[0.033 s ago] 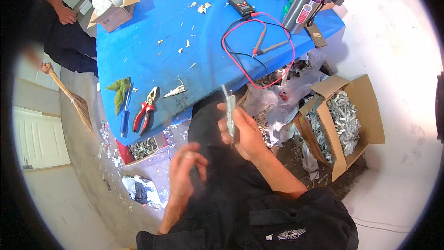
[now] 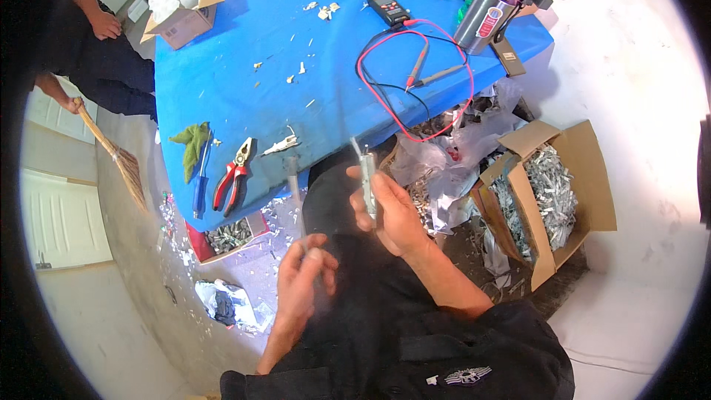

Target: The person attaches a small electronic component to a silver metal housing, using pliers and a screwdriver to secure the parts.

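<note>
while the person sits just below the blue table [image 2: 244, 44], both hands work over the lap at lower centre.
right hand [image 2: 392, 215]: closed around a slim grey metal strip [image 2: 367, 178], held upright at centre frame, likely so its top end faces the eyes.
left hand [image 2: 304, 281]: fingers pinched narrow on a thin grey rod-like tool [image 2: 295, 185], blurred; its tip points up toward the table edge, beside the strip but apart from it.
red pliers [image 2: 233, 174]: lie with a blue-handled tool [image 2: 201, 181] at the table's lower-left edge, seemingly parked within reach.
meter [image 2: 389, 7]: upper centre, red and black leads looping down the table.
cardboard box [image 2: 548, 192]: right of frame, open and full of silvery metal scraps, close to the right hand's side.
broom [image 2: 118, 152]: left of frame, held by another person.
change: the earlier picture matches this one; hands, strip and tool sit in the same places.
</note>
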### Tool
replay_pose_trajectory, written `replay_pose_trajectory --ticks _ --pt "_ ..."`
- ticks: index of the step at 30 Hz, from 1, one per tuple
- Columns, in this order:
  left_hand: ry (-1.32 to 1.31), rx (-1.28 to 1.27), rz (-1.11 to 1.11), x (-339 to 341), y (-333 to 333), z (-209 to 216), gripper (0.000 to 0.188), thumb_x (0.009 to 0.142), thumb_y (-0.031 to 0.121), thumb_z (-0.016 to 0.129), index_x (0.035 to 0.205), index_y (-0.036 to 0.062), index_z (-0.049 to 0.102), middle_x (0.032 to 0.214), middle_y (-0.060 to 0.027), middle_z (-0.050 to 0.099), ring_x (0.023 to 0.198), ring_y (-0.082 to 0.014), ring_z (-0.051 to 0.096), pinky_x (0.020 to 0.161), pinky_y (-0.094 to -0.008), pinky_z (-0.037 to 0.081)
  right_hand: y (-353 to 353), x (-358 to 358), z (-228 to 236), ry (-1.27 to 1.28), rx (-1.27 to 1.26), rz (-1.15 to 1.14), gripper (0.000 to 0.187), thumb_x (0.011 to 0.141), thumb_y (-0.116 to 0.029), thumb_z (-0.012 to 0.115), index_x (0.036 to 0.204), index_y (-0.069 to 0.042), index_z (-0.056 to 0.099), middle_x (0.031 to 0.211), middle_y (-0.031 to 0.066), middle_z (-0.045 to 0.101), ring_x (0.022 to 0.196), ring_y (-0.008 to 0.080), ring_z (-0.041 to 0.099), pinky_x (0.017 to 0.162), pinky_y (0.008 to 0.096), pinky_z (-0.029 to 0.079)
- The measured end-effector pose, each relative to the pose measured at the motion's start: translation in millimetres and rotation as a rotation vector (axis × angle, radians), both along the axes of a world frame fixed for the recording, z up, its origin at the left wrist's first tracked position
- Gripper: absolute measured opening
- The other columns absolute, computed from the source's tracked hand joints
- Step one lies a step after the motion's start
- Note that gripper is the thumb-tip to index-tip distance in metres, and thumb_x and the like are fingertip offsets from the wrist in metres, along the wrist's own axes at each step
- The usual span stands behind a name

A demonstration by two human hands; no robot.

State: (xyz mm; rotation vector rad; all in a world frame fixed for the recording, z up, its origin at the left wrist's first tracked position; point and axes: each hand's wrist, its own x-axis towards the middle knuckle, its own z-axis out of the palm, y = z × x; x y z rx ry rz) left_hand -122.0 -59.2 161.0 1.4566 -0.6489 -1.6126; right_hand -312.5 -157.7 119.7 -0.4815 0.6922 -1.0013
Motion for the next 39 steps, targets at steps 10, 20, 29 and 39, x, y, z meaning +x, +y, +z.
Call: replay_pose_trajectory --ticks 10,20,29,39 --pt "-0.194 -0.037 -0.083 2 18 -13 0.057 0.100 0.008 0.058 0.154 -0.0012 0.041 0.097 -0.0107 0.068 0.068 -0.0128 0.061 0.061 -0.0271 0.050 -3 8 -3 0.086 0.021 0.016 0.037 0.110 -0.028 0.056 0.138 -0.004 0.057 0.097 0.0045 0.064 0.070 0.0084 0.058 0.057 0.0230 0.047" --pt "-0.620 -0.270 -0.237 27 12 -13 0.052 0.098 0.007 0.064 0.148 0.0011 0.052 0.092 -0.0043 0.069 0.073 -0.0100 0.062 0.067 -0.0265 0.052 -19 11 -18 0.760 -0.440 -0.004 0.039 0.102 -0.022 0.065 0.132 0.003 0.062 0.098 0.0090 0.070 0.084 0.0126 0.063 0.073 0.0302 0.052" --pt "-0.676 -0.244 -0.199 36 13 -11 0.048 0.092 0.011 0.069 0.137 -0.0016 0.059 0.105 -0.0175 0.074 0.094 -0.0276 0.073 0.086 -0.0378 0.056 -34 10 -33 0.985 -0.565 -0.064 0.035 0.096 -0.015 0.067 0.127 0.002 0.064 0.104 0.0215 0.072 0.092 0.0300 0.071 0.082 0.0406 0.053" --pt "-0.969 -0.524 -0.240 48 8 -3 0.045 0.088 -0.001 0.070 0.133 -0.0013 0.063 0.110 -0.0231 0.073 0.097 -0.0372 0.073 0.086 -0.0408 0.057 -58 18 -11 1.289 -0.624 0.138 0.025 0.092 -0.011 0.067 0.113 0.000 0.057 0.084 0.0252 0.070 0.083 0.0487 0.068 0.072 0.0568 0.051"
